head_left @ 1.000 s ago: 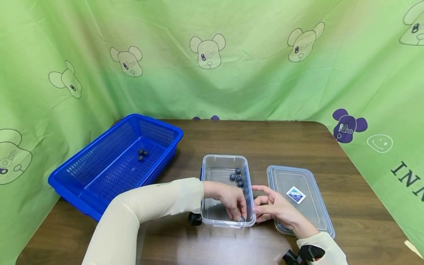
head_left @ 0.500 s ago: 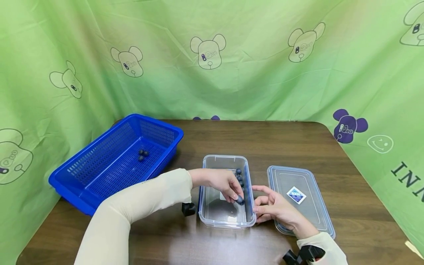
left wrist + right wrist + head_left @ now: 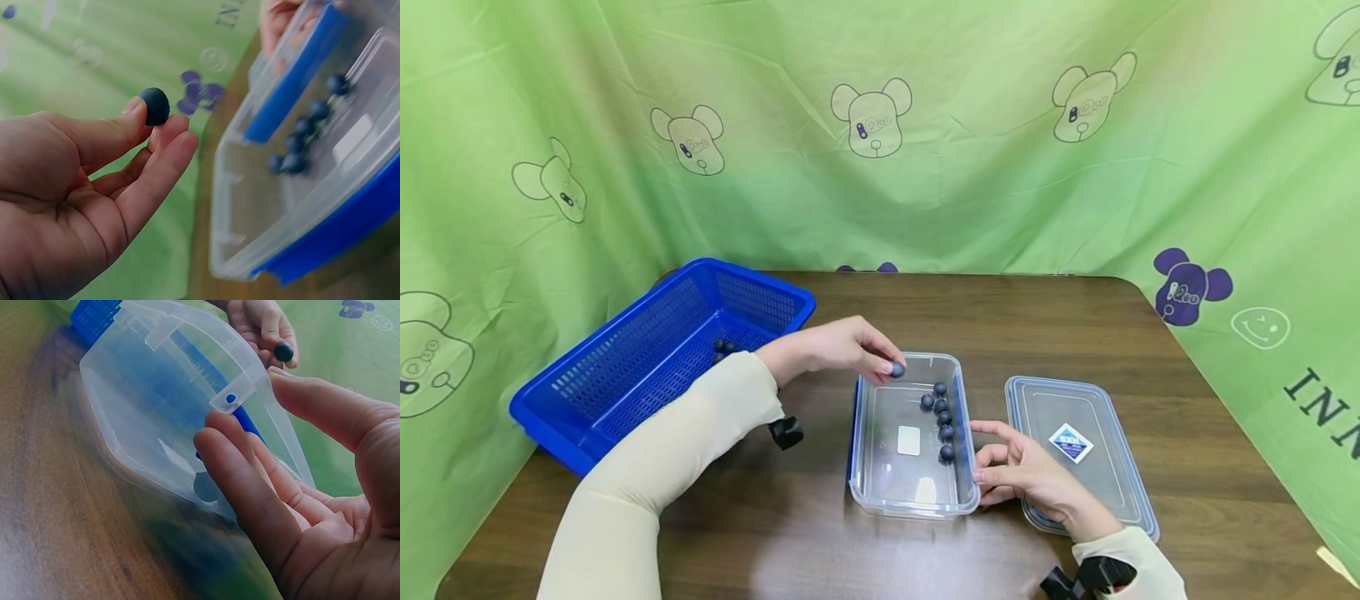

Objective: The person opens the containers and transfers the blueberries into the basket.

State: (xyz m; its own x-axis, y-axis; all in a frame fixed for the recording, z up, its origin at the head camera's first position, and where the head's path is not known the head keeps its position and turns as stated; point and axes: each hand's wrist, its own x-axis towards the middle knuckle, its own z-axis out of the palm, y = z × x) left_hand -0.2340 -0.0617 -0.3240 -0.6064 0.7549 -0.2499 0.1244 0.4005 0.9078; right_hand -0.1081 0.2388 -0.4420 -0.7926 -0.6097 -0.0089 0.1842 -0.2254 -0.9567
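Note:
My left hand (image 3: pixel 847 350) pinches a blueberry (image 3: pixel 897 369) between thumb and fingertips, held up over the far left corner of the clear plastic box (image 3: pixel 880 483). In the left wrist view the pinched blueberry (image 3: pixel 155 106) shows dark and round. Several more blueberries (image 3: pixel 945 418) lie along the right wall inside the box, most of them in a rough line. My right hand (image 3: pixel 1026 471) rests its fingertips at the outside of the box's right wall. In the right wrist view, the fingers of my right hand (image 3: pixel 300 506) lie nearly straight against that wall.
A blue perforated basket (image 3: pixel 647 367) stands at the left with a few blueberries (image 3: pixel 724 346) in it, partly hidden by the left forearm. The box's lid (image 3: pixel 1097 450), with a diamond-shaped label, lies to the right under the right hand. A green printed curtain (image 3: pixel 970 192) hangs behind the table (image 3: pixel 1037 325).
My left hand has lifted from inside the box and moved up and left, carrying a blueberry from the near right corner area. The right hand has stayed at the wall.

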